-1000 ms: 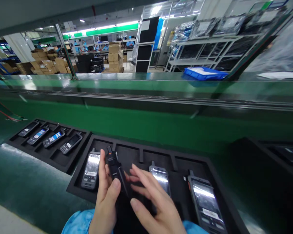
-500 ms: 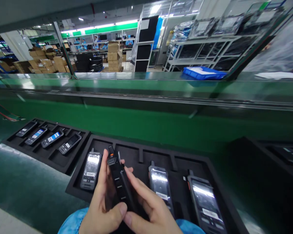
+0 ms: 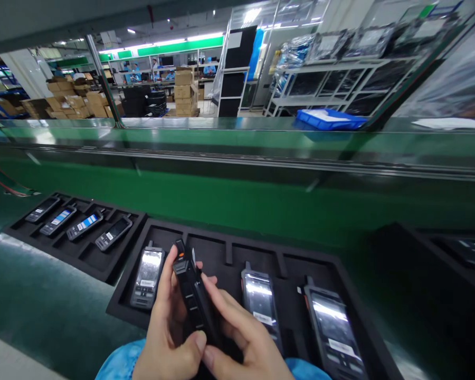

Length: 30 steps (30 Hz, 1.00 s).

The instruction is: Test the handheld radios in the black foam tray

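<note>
The left hand (image 3: 168, 338) and right hand (image 3: 241, 348) both gripped a black handset (image 3: 190, 293), held on edge at the near centre, just above the foam tray (image 3: 237, 244). The left fingers (image 3: 167, 272) curled round its left side, and the right fingers (image 3: 225, 309) closed on its right face. A screen-up handset (image 3: 148, 272) lay just to the left, and two more handsets (image 3: 259, 298) lay to the right. The slot under the hands stood open. Green counter (image 3: 43, 311) ran left, toward a second tray (image 3: 87, 258).

Green conveyor (image 3: 237, 206), racks (image 3: 332, 87) behind, striplights (image 3: 190, 38) o/head.
</note>
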Tool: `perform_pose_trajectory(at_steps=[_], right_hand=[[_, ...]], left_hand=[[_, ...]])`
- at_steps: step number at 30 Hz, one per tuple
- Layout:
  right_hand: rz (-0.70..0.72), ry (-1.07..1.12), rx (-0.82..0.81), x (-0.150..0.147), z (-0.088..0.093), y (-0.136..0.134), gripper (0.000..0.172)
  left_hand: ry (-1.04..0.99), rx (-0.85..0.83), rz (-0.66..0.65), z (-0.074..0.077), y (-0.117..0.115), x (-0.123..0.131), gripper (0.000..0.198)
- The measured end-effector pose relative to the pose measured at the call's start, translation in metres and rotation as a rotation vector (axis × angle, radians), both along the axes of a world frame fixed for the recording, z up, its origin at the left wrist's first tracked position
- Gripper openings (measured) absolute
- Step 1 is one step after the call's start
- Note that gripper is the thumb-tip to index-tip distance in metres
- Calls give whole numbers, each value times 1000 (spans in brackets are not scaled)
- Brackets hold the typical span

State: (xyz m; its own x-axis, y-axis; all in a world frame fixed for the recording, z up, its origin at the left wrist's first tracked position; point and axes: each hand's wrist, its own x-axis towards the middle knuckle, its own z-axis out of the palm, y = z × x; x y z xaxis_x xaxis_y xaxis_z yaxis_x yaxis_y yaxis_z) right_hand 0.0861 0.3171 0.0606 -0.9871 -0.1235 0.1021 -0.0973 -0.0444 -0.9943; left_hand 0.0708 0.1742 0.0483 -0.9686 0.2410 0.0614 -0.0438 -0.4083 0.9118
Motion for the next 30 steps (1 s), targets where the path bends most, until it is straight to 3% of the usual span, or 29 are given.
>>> perform_pose_trajectory(at_steps=[6, 12, 22, 30], right_hand=[[18, 20, 7, 3, -1, 0, 74], [98, -16, -134, 6, -6, 3, 75], [132, -166, -157, 4, 0, 2, 80], [121, -112, -53, 6, -18, 0, 78]], left_hand=[[-32, 54, -4, 0, -1, 0, 95], [-78, 196, -177, 0, -8, -4, 87], [53, 62, -116, -3, -6, -6, 88], [41, -37, -60, 3, -2, -2, 80]])
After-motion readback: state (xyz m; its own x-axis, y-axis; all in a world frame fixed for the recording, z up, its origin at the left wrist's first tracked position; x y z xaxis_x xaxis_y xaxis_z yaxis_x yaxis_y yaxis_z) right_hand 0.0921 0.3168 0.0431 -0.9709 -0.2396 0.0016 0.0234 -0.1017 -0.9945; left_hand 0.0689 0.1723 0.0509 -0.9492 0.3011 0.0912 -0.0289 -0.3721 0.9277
